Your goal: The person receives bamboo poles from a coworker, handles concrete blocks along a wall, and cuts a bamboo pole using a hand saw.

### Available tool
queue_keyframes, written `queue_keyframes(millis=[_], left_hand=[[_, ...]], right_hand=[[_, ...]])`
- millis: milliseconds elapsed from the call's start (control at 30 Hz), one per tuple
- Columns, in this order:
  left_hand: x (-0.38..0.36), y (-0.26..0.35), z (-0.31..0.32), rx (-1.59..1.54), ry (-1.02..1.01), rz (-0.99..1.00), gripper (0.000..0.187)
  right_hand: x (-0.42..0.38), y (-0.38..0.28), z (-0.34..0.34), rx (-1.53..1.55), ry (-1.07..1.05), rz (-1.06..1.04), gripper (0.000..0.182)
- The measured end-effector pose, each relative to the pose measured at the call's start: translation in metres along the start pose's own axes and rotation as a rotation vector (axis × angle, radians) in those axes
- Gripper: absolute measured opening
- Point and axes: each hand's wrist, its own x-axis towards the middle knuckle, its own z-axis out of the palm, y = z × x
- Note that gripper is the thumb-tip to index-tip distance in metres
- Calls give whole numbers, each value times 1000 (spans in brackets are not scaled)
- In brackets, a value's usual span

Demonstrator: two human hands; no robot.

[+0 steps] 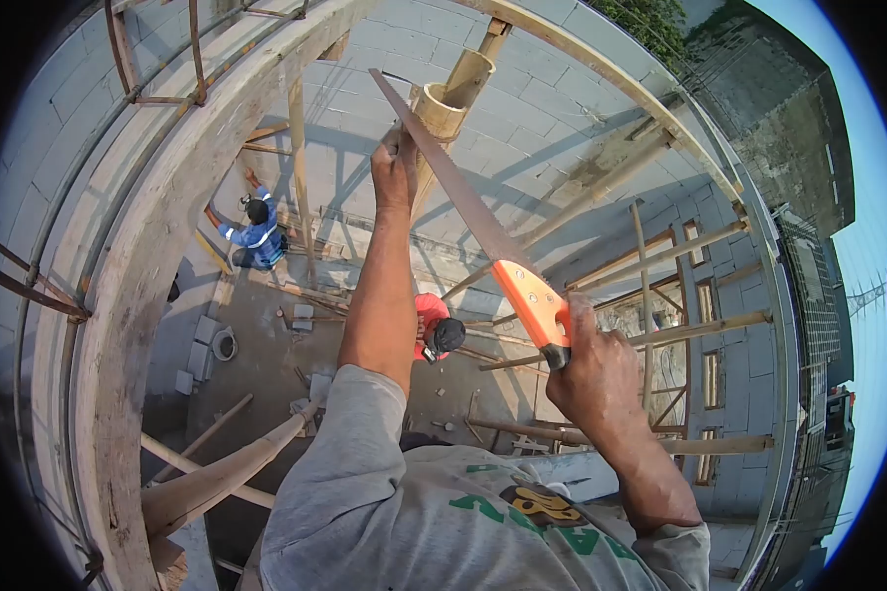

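An orange-handled handsaw [478,219] slants across the middle of the view, its handle in my right hand [601,366]. My right fingers are closed around the grip. The blade runs up and left, overlapping the side of an upright bamboo pole [442,116] just below its open, hollow top. My left hand [395,169] is closed on the left side of this pole, a little under the cut end, close to the toothed edge. My left fingertips are partly hidden behind the pole and blade.
Down below, one person in blue [259,231] crouches by the block wall [355,59], and another wears a red top and dark cap [448,336]. A long wooden beam [153,227] runs along my left. Bamboo props [695,333] cross on the right. A bucket [225,345] stands on the floor.
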Motion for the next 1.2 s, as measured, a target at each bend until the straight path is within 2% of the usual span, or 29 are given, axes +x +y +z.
queue_keyframes(millis=[33, 100, 133, 233, 267, 367, 467, 533, 633, 700, 767, 867, 933, 1000, 1067, 1167, 1200], left_hand=[[-1, -10, 4, -28, -19, -34, 42], [-5, -28, 3, -71, -68, -105, 42], [-10, -19, 5, -107, 4, -131, 42], [-12, -17, -9, -159, -105, -149, 43], [-12, -9, 3, -113, -8, -115, 44], [-7, -12, -3, -49, 10, -88, 45], [-16, -12, -11, 54, -5, -47, 51], [-11, -12, -6, 32, 32, 24, 55], [-18, 3, 2, -19, 56, -110, 54], [-9, -9, -6, -43, 27, -81, 54], [-14, -12, 0, -172, -17, -117, 55], [-13, 4, -2, 62, 34, -23, 53], [-11, 9, -1, 123, 68, 31, 50], [-19, 8, 2, 86, 40, -7, 48], [-22, 9, 2, -68, 27, -111, 46], [-9, -2, -1, -53, -15, -174, 45], [-18, 0, 6, -95, 15, -117, 48]], right_hand=[[10, 0, 0, 3, -35, -6, 59], [43, -15, 0, -32, -42, 36, 50], [56, -30, -4, -23, -51, 23, 48], [65, -35, -4, -9, -77, 51, 43], [67, -34, -4, -2, -54, 56, 42], [24, -21, -1, -108, -72, 24, 51], [-34, 5, -6, -64, 12, -11, 48], [-21, -1, -14, -55, -13, 7, 42], [51, -33, -21, -109, -13, -7, 32], [81, -53, -10, -115, 60, -102, 27], [57, -41, -8, -119, 11, -45, 33], [-20, -8, -14, -57, 6, 12, 48], [-33, 8, -14, -46, 43, -40, 55], [-11, -5, -16, -67, -25, 20, 49], [67, -31, -8, -106, 16, -49, 28], [87, -41, -1, -82, 55, -59, 30], [72, -28, 5, -127, 13, -54, 36]])
